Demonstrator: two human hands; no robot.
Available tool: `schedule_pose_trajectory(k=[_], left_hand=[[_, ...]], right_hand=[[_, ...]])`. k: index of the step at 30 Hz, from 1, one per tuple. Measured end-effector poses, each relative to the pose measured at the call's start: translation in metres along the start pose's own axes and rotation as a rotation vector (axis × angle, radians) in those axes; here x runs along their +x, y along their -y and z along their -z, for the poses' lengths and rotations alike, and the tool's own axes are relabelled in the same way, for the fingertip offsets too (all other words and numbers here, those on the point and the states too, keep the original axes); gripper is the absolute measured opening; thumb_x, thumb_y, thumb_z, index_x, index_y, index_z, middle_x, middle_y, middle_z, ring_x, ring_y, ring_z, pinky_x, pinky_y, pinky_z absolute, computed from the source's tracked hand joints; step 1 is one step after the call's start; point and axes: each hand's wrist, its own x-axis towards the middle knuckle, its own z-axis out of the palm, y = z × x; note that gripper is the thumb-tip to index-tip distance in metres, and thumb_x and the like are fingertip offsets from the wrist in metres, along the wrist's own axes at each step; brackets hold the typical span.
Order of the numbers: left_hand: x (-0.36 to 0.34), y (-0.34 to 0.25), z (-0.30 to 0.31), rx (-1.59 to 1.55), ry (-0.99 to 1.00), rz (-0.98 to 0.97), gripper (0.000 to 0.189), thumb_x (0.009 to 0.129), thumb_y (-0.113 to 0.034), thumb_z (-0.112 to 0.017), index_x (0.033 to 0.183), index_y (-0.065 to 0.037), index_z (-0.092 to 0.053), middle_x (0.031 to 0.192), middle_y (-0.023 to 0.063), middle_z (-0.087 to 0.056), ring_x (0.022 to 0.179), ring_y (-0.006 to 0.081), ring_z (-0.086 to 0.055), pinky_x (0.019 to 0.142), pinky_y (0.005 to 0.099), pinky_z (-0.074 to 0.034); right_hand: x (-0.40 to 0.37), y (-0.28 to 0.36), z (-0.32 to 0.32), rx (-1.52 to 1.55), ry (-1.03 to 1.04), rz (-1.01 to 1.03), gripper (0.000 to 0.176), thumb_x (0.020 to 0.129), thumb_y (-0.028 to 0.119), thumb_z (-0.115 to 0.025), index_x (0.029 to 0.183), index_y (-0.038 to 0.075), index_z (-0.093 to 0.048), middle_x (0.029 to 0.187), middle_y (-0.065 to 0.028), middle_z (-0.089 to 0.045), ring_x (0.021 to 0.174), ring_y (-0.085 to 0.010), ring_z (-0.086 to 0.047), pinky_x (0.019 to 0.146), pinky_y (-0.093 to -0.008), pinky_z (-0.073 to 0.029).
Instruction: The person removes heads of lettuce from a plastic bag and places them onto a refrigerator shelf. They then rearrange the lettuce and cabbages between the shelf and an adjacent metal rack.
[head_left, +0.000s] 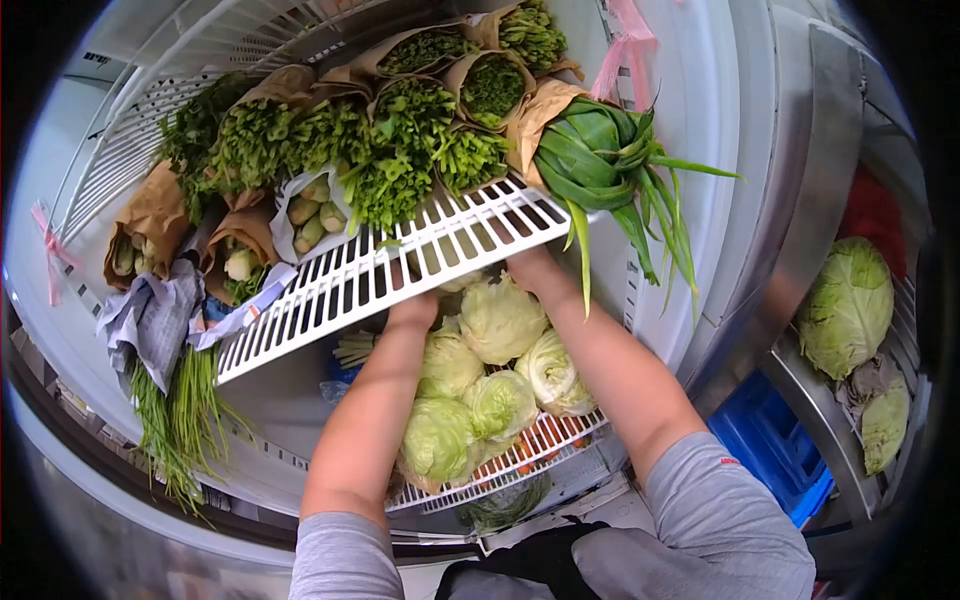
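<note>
Both arms reach in beneath a white slatted shelf (395, 262) of a refrigerator. My left hand (413, 308) goes under the shelf's front edge, at the left of a pile of pale green lettuce heads (500, 318). On the pile's right side, my right hand (530, 266) also passes under that edge. The shelf hides the fingers of both hands, so their grip cannot be made out. Several lettuce heads sit stacked between the forearms on a lower wire rack (480, 492).
Paper-wrapped bunches of greens (400, 150) crowd the upper shelf. Leeks (600, 150) overhang its right end, and chives (180, 420) hang down at left. Orange-red produce (535, 455) shows below the rack. Outside at right are a cabbage (848, 310) and a blue crate (765, 440).
</note>
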Motion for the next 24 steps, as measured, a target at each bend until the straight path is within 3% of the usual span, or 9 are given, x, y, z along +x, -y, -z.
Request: schedule_pose_trajectory(k=[2,4,5,7,9,13,15,19,24], left_hand=[[0.001,0.007,0.003,-0.077,-0.047,-0.005,0.054,0.097,-0.051,-0.042,0.133,-0.012,-0.05,0.136,0.0021,-0.052,0.125,0.02,-0.047,0.109,0.0381,-0.034],[-0.019,0.003,-0.001,-0.159,-0.114,-0.004,0.061,0.095,-0.059,-0.04,0.133,-0.013,-0.05,0.134,0.002,-0.053,0.125,0.0207,-0.048,0.107,0.0388,-0.037],[-0.031,-0.001,0.001,-0.168,-0.009,-0.07,0.06,0.094,-0.058,-0.038,0.131,-0.013,-0.051,0.132,0.0021,-0.055,0.123,0.022,-0.049,0.106,0.0378,-0.039],[-0.049,-0.007,0.002,-0.286,0.142,-0.121,0.059,0.095,-0.056,-0.034,0.13,-0.012,-0.052,0.129,0.0037,-0.057,0.119,0.0234,-0.053,0.104,0.0376,-0.041],[-0.065,-0.018,-0.014,-0.226,0.122,-0.226,0.058,0.096,-0.054,-0.031,0.127,-0.011,-0.053,0.125,0.0051,-0.058,0.115,0.0235,-0.056,0.102,0.0388,-0.043],[-0.057,-0.015,-0.002,-0.212,0.255,-0.212,0.07,0.094,-0.061,-0.023,0.133,-0.009,-0.048,0.131,0.0089,-0.055,0.119,0.0274,-0.054,0.103,0.0412,-0.043],[-0.047,-0.004,0.01,-0.155,0.246,-0.212,0.073,0.093,-0.062,-0.019,0.138,-0.009,-0.044,0.138,0.0106,-0.05,0.125,0.0308,-0.049,0.106,0.0437,-0.039],[-0.081,-0.005,-0.012,-0.14,0.133,-0.046,0.071,0.094,-0.057,-0.02,0.143,-0.009,-0.039,0.144,0.0131,-0.044,0.131,0.0325,-0.044,0.109,0.0449,-0.035],[-0.077,-0.009,-0.016,-0.047,0.328,0.044,0.065,0.093,-0.053,-0.027,0.138,-0.008,-0.045,0.138,0.0127,-0.05,0.123,0.0309,-0.051,0.105,0.0429,-0.04]], right_hand=[[-0.017,0.063,-0.013,-0.378,0.143,0.106,0.039,0.088,0.027,-0.062,0.118,0.002,-0.058,0.111,-0.0153,-0.064,0.104,-0.0274,-0.059,0.091,-0.0379,-0.046],[-0.027,0.073,-0.024,-0.419,0.251,0.061,0.042,0.085,0.027,-0.063,0.118,0.001,-0.059,0.113,-0.0177,-0.063,0.106,-0.0303,-0.059,0.093,-0.0374,-0.046],[-0.037,0.077,-0.028,-0.38,0.303,-0.02,0.047,0.084,0.03,-0.065,0.12,0.001,-0.057,0.116,-0.0193,-0.061,0.109,-0.0327,-0.058,0.095,-0.0378,-0.045],[-0.052,0.066,-0.039,-0.624,0.223,0.14,0.05,0.082,0.032,-0.069,0.121,0.003,-0.058,0.116,-0.0184,-0.064,0.106,-0.033,-0.061,0.096,-0.0391,-0.045],[-0.067,0.092,-0.036,-0.651,0.293,0.2,0.077,0.079,0.041,-0.072,0.139,0.004,-0.041,0.137,-0.0252,-0.045,0.129,-0.0383,-0.043,0.108,-0.0407,-0.034],[-0.083,0.113,-0.024,-0.636,0.36,0.265,0.109,0.063,0.041,-0.084,0.147,0.006,-0.024,0.148,-0.0273,-0.027,0.14,-0.0441,-0.022,0.114,-0.046,-0.026],[-0.095,0.104,-0.025,-0.7,0.187,0.442,0.113,0.059,0.034,-0.088,0.147,0.005,-0.024,0.148,-0.0277,-0.026,0.139,-0.046,-0.023,0.114,-0.0461,-0.026],[-0.116,0.091,-0.008,-0.693,0.155,0.449,0.118,0.053,0.034,-0.09,0.147,0.009,-0.022,0.152,-0.0223,-0.023,0.137,-0.0498,-0.022,0.115,-0.0519,-0.022],[-0.16,0.081,0.002,-0.614,-0.087,0.658,0.117,0.051,0.027,-0.091,0.145,0.017,-0.023,0.155,-0.0161,-0.017,0.138,-0.0548,-0.012,0.112,-0.0602,-0.024]])
